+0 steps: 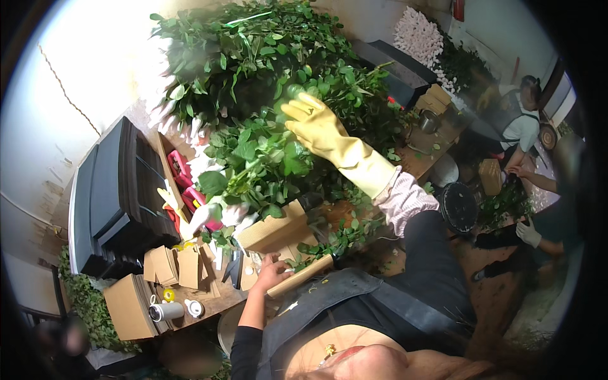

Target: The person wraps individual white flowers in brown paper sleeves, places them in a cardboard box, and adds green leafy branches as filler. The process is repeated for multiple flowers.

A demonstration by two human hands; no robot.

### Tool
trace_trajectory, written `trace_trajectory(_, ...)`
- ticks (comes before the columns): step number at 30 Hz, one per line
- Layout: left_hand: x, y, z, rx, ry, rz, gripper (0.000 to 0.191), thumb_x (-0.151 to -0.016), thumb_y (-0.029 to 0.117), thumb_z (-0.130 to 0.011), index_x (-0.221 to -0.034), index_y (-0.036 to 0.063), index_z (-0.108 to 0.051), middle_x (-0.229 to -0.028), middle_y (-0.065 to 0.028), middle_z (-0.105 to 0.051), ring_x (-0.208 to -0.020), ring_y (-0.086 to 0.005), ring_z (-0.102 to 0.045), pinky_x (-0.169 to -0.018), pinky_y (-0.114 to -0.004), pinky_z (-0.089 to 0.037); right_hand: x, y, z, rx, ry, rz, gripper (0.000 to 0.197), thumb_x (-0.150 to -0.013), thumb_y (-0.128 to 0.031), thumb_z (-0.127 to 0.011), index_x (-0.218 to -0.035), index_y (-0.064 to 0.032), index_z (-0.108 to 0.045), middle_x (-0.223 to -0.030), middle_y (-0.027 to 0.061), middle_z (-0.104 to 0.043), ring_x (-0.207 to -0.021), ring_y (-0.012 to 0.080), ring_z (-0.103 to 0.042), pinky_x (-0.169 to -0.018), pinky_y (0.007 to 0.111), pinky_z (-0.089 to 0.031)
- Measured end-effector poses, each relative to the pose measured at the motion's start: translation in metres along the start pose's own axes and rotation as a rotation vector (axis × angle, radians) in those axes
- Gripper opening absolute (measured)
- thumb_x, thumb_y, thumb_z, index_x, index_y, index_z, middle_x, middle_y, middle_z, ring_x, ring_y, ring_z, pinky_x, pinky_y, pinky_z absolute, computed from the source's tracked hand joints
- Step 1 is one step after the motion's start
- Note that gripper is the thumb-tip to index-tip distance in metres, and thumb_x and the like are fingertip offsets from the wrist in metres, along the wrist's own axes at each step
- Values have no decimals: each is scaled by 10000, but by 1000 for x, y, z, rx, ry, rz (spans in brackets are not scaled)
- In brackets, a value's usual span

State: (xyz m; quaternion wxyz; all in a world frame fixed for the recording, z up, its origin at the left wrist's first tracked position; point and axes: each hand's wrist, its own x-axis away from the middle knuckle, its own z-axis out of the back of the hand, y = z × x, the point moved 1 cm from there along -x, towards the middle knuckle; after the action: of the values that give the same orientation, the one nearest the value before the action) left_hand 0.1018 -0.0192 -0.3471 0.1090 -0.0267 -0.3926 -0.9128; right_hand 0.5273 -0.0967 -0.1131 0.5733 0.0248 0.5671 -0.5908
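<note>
My right hand [316,121], in a long yellow rubber glove, reaches over a large heap of leafy cut stems [280,52]. Its fingers are partly spread over the leaves; whether they touch any is not plain. My bare left hand [273,271] rests at the table edge, close to a small white thing and some leaves; its grasp is partly hidden. Nearest me lies a rolled or folded cardboard piece [304,275]. Corrugated cardboard [273,228] stands beyond my left hand, below the nearer leafy bunch [251,166] with its pale wrapped flower heads.
At left are stacked dark sheets [111,190], small cardboard pieces [190,268], a metal flask [166,311], scissors [232,270] and pink bins [179,168]. A round black stool or lid [459,207] stands at right. Beyond it, co-workers [520,118] handle stems; one wears a pale glove.
</note>
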Motion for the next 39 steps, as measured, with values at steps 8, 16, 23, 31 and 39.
trace_trajectory(8, -2, 2, -5, 6, -2, -33, 324, -812, 413, -798, -983, 140, -762, -1352, -217, -476, -1294, -411, -440, -1081, -492, -395, -10, -95, 25, 1106, -415, 133, 255, -820, -89, -671, -1065, -159, -684, -899, 27, -723, -838, 234, -715, -755, 373, -553)
trace_trajectory(16, -2, 7, 2, -9, 6, -25, 299, -801, 373, -813, -982, 141, -761, -1340, -223, -478, -1289, -411, -439, -1081, -481, -403, -29, -112, -19, 1340, -578, -56, 136, -840, -160, -643, -932, -237, -709, -950, 15, -714, -901, 175, -701, -819, 305, -486)
trace_trajectory(23, -1, 1, -4, -8, -23, 8, 321, -796, 388, -821, -985, 136, -758, -1372, -230, -470, -1289, -423, -452, -1070, -487, -417, -15, -116, -27, 990, -236, 213, 500, -844, -140, -627, -1342, -112, -600, -1404, 92, -606, -1149, 233, -657, -1107, 357, -418)
trace_trajectory(31, -3, -4, -7, 0, -22, -10, 287, -800, 380, -809, -978, 158, -767, -1355, -208, -485, -1274, -402, -449, -1082, -486, -400, -57, -67, 27, 1272, -772, -649, 358, -850, -112, -635, -1194, -186, -696, -1237, 40, -701, -1061, 217, -685, -980, 369, -519)
trace_trajectory(39, 0, 2, -3, 4, -1, -7, 261, -797, 362, -812, -943, 151, -764, -1347, -192, -487, -1266, -390, -452, -1069, -469, -410, -1, -139, 26, 277, -242, 324, 539, -728, 99, -665, -1211, -137, -701, -1003, 91, -759, -965, 223, -718, -710, 371, -606)
